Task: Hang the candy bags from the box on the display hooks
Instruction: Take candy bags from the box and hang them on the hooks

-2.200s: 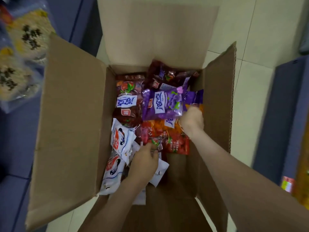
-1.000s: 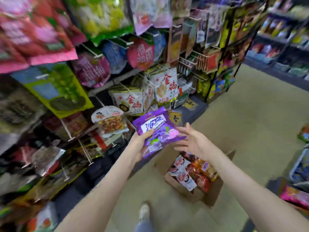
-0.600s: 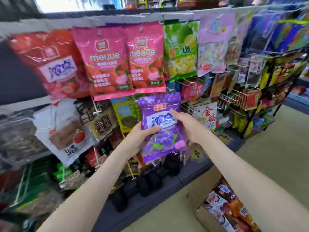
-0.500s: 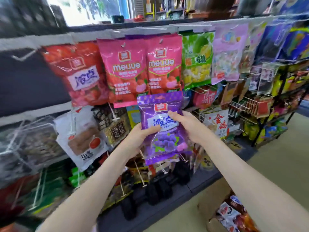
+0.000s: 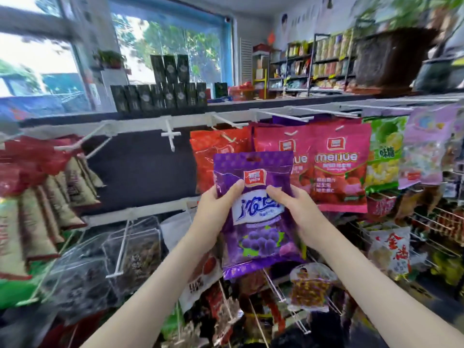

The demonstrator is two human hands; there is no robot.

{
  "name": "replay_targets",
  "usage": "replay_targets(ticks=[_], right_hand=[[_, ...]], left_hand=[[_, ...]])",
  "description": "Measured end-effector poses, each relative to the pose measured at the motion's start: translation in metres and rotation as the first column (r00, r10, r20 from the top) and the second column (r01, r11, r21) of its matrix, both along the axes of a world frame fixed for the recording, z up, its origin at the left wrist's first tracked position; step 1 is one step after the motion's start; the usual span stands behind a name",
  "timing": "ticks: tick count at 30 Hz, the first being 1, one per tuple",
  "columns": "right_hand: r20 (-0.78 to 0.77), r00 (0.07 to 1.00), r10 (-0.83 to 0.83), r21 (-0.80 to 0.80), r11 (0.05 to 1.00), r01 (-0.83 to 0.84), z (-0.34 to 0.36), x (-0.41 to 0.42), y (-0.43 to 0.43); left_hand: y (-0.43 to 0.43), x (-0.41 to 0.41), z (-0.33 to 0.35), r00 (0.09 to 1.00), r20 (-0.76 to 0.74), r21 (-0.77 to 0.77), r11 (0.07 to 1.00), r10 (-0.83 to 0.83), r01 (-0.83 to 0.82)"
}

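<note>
The glossy purple plastic candy bag (image 5: 253,212) is held upright before the rack, the left hand (image 5: 216,209) and right hand (image 5: 298,212) each curled round a side edge, thumbs on its front. It looks light, soft and slippery, so holding nearer its punched top hole would probably steady it. An empty white wire display hook (image 5: 170,133) juts out just above-left, red and pink bags (image 5: 339,167) hanging behind.

Purple candy bag (image 5: 253,217) is upright, front to cam, held in both hands. L hand (image 5: 213,212) grips its left edge w/ thumb on the front; R hand (image 5: 298,214) grips the right edge, thumb on front too. Bag top sits below the rail of white hooks (image 5: 283,115). Behind it hang an orange-red bag (image 5: 211,156), two pink bags (image 5: 339,172) and, further right, a green bag (image 5: 384,151). Dark boxes (image 5: 160,94) are stacked on the counter behind, by a window (image 5: 170,41).
</note>
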State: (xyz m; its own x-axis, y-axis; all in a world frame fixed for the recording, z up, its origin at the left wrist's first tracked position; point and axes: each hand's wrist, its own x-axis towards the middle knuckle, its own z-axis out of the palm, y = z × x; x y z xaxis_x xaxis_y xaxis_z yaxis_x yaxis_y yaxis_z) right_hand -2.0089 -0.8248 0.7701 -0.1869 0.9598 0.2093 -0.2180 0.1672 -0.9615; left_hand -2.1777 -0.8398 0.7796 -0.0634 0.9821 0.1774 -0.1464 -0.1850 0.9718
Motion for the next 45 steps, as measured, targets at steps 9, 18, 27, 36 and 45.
replay_targets(ticks=[9, 18, 27, 36, 45], right_hand=[[0.144, 0.905, -0.401, 0.49, 0.823, 0.288, 0.024, -0.038, 0.029], [0.272, 0.849, -0.453, 0.654, 0.734, 0.183, 0.04, -0.04, 0.043], [0.263, 0.859, -0.438, 0.666, 0.727, 0.167, 0.045, -0.044, 0.052], [0.352, 0.868, -0.349, 0.589, 0.804, 0.085, 0.043, -0.048, 0.056], [0.458, 0.425, -0.781, 0.821, 0.555, 0.135, 0.042, -0.067, 0.08]], left_hand=[[0.024, -0.012, 0.013, 0.993, 0.051, 0.011, 0.994, 0.11, -0.111], [0.039, -0.008, 0.035, 0.974, 0.15, 0.115, 0.976, 0.168, -0.186], [0.049, -0.008, 0.037, 0.95, 0.046, 0.166, 0.936, 0.309, -0.312], [0.051, -0.014, 0.024, 0.91, -0.02, 0.148, 0.901, 0.414, -0.407], [0.062, -0.023, 0.005, 0.23, -0.461, 0.772, 0.515, 0.857, -0.372]])
